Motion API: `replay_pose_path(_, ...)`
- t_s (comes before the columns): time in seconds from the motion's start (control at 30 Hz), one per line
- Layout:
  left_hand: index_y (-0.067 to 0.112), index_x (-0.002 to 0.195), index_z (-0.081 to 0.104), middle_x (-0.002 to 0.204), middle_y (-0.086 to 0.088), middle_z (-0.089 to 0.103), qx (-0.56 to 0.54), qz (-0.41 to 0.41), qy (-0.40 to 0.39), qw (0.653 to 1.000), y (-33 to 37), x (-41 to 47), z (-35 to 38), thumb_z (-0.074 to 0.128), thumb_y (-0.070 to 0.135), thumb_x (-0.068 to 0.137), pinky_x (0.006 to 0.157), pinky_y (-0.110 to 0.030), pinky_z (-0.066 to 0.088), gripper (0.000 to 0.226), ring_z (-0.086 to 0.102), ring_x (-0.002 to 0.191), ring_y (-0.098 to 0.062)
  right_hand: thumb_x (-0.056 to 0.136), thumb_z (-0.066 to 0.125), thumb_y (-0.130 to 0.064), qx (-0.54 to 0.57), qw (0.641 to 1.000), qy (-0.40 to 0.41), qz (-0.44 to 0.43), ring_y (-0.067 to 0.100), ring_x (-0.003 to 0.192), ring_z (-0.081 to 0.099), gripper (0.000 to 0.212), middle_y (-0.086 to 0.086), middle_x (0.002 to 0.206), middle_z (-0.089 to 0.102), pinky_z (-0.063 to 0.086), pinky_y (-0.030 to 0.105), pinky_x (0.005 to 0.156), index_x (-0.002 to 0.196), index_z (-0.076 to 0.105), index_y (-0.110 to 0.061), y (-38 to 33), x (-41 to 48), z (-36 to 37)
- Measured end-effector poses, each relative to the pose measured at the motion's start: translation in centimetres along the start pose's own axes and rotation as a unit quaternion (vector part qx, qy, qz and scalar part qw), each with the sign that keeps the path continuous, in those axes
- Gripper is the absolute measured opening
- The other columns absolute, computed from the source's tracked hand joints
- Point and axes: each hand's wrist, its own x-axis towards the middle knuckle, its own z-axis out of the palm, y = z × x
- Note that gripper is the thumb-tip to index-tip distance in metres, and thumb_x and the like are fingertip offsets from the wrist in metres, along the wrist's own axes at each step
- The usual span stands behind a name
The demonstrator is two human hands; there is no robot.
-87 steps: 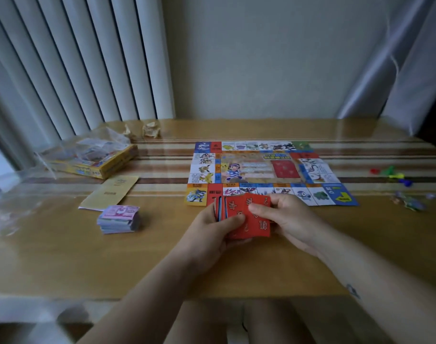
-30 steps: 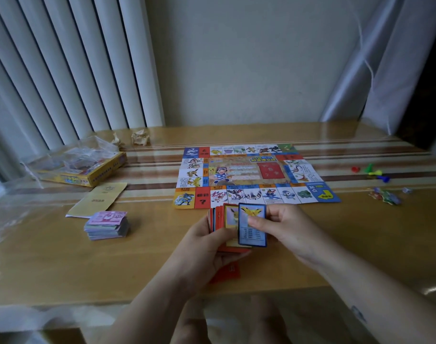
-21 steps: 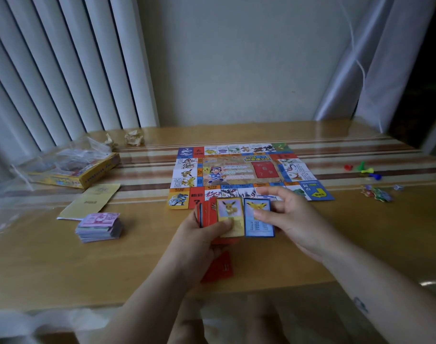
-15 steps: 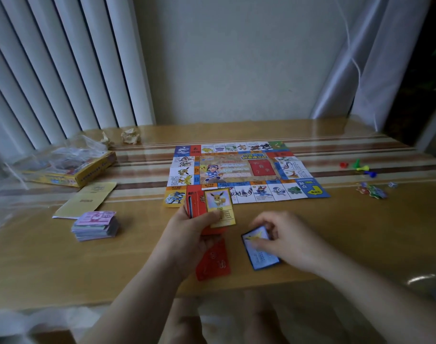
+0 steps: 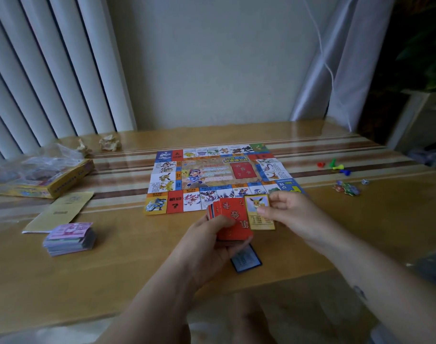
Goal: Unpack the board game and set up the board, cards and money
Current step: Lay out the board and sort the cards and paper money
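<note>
My left hand grips thick red-backed deck; my right hand pinches flat yellow-bordered card. Blue card, held before, now lies on glossy wooden table.

What surrounds you at the table
You face a striped wooden table pushed against a plain wall. A crumpled paper ball and a smaller scrap lie near its far left edge, below white vertical blinds. On your right hang a pale curtain and a thin cord, with dark leaves beyond.
</note>
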Motion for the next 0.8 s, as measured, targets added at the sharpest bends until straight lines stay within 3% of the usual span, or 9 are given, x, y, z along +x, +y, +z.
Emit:
replay_pose_path(0.07,0.007,0.113,0.054,0.103,-0.02,0.069,0.002,0.002,-0.015,1.0,-0.1,0.3,-0.3,0.051,-0.004,0.089,0.064,-0.037,0.06,0.026,0.069,0.091,-0.03,0.085,0.069,-0.019,-0.039,0.999,0.004,0.016,0.008,0.083,0.068,0.025,-0.002,0.094,0.072,0.051,0.025,0.079,0.108,0.06,-0.02,0.5,-0.2,-1.6)
replay_pose_path(0.17,0.007,0.117,0.053,0.104,-0.019,0.07,0.013,0.006,-0.032,0.999,-0.3,0.4,-0.5,0.049,-0.004,0.09,0.064,-0.035,0.06,0.03,0.071,0.089,-0.028,0.085,0.069,-0.026,-0.226,0.973,-0.041,0.023,0.001,0.066,0.058,0.042,-0.008,0.078,0.062,0.041,0.018,0.061,0.124,0.052,-0.028,1.4,-0.9,-2.3)
replay_pose_path(0.23,0.007,0.113,0.054,0.103,-0.018,0.071,0.038,0.008,-0.035,0.999,-0.4,0.4,-0.2,0.05,-0.005,0.09,0.065,-0.034,0.06,0.027,0.07,0.089,-0.027,0.083,0.07,-0.033,-0.343,0.939,-0.019,-0.009,0.001,0.066,0.049,0.048,-0.009,0.078,0.053,0.035,0.018,0.06,0.127,0.051,-0.031,2.2,-1.1,-2.0)
replay_pose_path(0.3,0.008,0.108,0.056,0.102,-0.018,0.069,0.056,0.011,-0.026,0.998,-0.6,0.5,0.1,0.054,-0.007,0.087,0.063,-0.033,0.06,0.026,0.069,0.089,-0.028,0.081,0.07,-0.039,-0.377,0.923,0.039,-0.061,0.0,0.074,0.045,0.046,-0.014,0.086,0.047,0.034,0.019,0.066,0.124,0.054,-0.032,1.9,-1.1,-1.7)
replay_pose_path(0.37,0.009,0.106,0.057,0.098,-0.015,0.068,0.066,0.012,-0.021,0.997,-0.8,0.3,0.4,0.057,-0.008,0.085,0.06,-0.032,0.06,0.027,0.069,0.083,-0.026,0.083,0.066,-0.042,-0.264,0.96,0.047,-0.079,-0.004,0.08,0.049,0.036,-0.017,0.091,0.052,0.039,0.017,0.072,0.116,0.059,-0.031,0.7,-1.0,-1.7)
replay_pose_path(0.43,0.01,0.109,0.057,0.095,-0.012,0.068,0.084,0.018,-0.024,0.996,-0.9,0.2,0.7,0.059,-0.007,0.084,0.058,-0.03,0.059,0.03,0.069,0.078,-0.022,0.079,0.062,-0.052,-0.108,0.993,-0.012,-0.052,-0.003,0.088,0.058,0.033,-0.015,0.097,0.064,0.046,0.02,0.082,0.105,0.064,-0.03,-0.7,-0.9,-1.1)
replay_pose_path(0.57,0.008,0.105,0.058,0.089,-0.012,0.071,0.065,0.029,-0.033,0.997,-0.5,-0.2,0.8,0.058,0.0,0.087,0.061,-0.033,0.06,0.02,0.071,0.077,-0.022,0.082,0.069,-0.035,-0.068,0.995,-0.056,-0.037,0.004,0.087,0.068,0.015,-0.007,0.094,0.072,0.054,0.025,0.084,0.092,0.067,-0.025,-1.2,-0.4,0.6)
replay_pose_path(0.67,0.006,0.102,0.058,0.082,-0.013,0.074,0.054,0.045,-0.036,0.997,0.1,-0.5,-0.3,0.052,0.001,0.091,0.066,-0.037,0.06,0.014,0.072,0.077,-0.025,0.082,0.071,-0.026,0.011,0.998,-0.063,-0.002,0.011,0.089,0.07,0.018,0.0,0.094,0.074,0.055,0.031,0.086,0.097,0.068,-0.017,-1.1,0.2,1.3)
replay_pose_path(0.8,0.011,0.109,0.058,0.092,-0.011,0.074,0.091,0.101,-0.043,0.99,0.5,-0.9,-1.7,0.055,-0.001,0.086,0.068,-0.034,0.06,0.026,0.072,0.084,-0.023,0.083,0.068,-0.013,0.129,0.987,-0.089,0.031,0.018,0.094,0.069,0.023,0.007,0.101,0.072,0.055,0.033,0.086,0.106,0.066,-0.009,-1.5,0.5,2.9)
